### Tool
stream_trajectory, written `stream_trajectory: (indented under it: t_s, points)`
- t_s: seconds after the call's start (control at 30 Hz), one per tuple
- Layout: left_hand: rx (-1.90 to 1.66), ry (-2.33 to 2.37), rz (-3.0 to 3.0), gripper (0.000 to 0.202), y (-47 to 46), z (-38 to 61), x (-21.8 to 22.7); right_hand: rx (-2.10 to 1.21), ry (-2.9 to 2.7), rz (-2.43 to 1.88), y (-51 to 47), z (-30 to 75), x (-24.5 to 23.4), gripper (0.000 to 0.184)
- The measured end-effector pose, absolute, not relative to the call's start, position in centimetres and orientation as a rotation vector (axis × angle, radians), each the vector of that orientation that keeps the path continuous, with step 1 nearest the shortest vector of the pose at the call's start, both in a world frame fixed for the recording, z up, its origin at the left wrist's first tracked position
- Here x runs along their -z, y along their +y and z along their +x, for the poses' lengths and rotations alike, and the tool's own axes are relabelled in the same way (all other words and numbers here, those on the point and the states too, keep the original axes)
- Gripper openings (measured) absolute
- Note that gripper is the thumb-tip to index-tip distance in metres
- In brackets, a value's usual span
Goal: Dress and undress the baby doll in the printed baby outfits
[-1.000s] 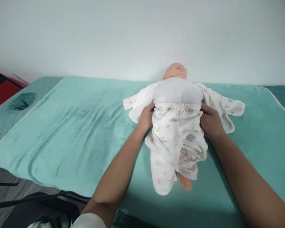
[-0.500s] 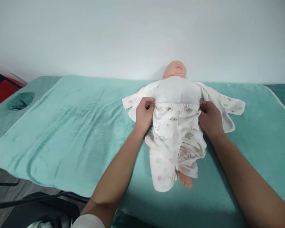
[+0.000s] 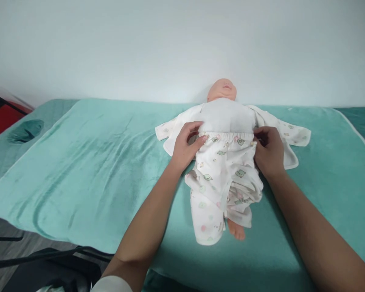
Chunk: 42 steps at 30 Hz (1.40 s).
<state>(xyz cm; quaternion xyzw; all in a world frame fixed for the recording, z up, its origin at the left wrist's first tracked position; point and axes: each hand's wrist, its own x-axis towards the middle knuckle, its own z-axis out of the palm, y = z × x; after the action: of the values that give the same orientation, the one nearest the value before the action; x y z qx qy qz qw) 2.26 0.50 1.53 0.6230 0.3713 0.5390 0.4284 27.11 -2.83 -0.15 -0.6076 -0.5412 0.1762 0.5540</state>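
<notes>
A baby doll lies on its back, its head against the wall side. Patterned baby pants cover it up to the waist, and one bare foot pokes out of a bunched leg. Beneath its pale grey torso a white patterned baby jacket is spread, sleeves out to both sides. At the waistband's left end, my left hand rests with thumb and fingers apart, thumb touching the pants. On the other side, my right hand has its fingers curled at the waistband, gripping the pants' edge; its fingertips are partly hidden.
A green plush sheet with wrinkles covers the bed, which has a face hole at the far left. A white wall stands behind. At the lower left are a dark chair-like object and a red item.
My left hand has opened from a pinch, its thumb moving right onto the front of the waistband. My right hand stays at the other side of the pants.
</notes>
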Motion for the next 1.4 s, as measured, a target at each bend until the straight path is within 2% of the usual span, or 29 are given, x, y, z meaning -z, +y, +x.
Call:
stream_trajectory:
  t_s: [0.4,0.63,0.93,1.13,1.4]
  points:
    - [-1.11,0.916,1.872,0.017,1.6,1.4,-1.2,-0.532,-1.529,-1.107,-2.5,28.2,0.2,0.008]
    - [-1.2,1.096,1.988,0.016,1.4,1.7,-1.0,-0.509,-1.644,-1.006,-2.3,28.7,-0.1,0.023]
    - [-1.058,0.955,2.01,0.018,1.9,1.5,-1.6,-0.149,-1.983,-1.129,-2.8,29.2,-1.6,0.028]
    - [-1.091,0.949,1.88,0.016,3.2,2.3,-1.3,-0.161,-1.992,-1.052,-1.8,28.2,-1.5,0.019]
    - [-1.123,1.214,1.944,0.017,6.3,3.7,-1.7,-0.198,-1.751,-1.422,1.7,27.4,-2.1,0.022]
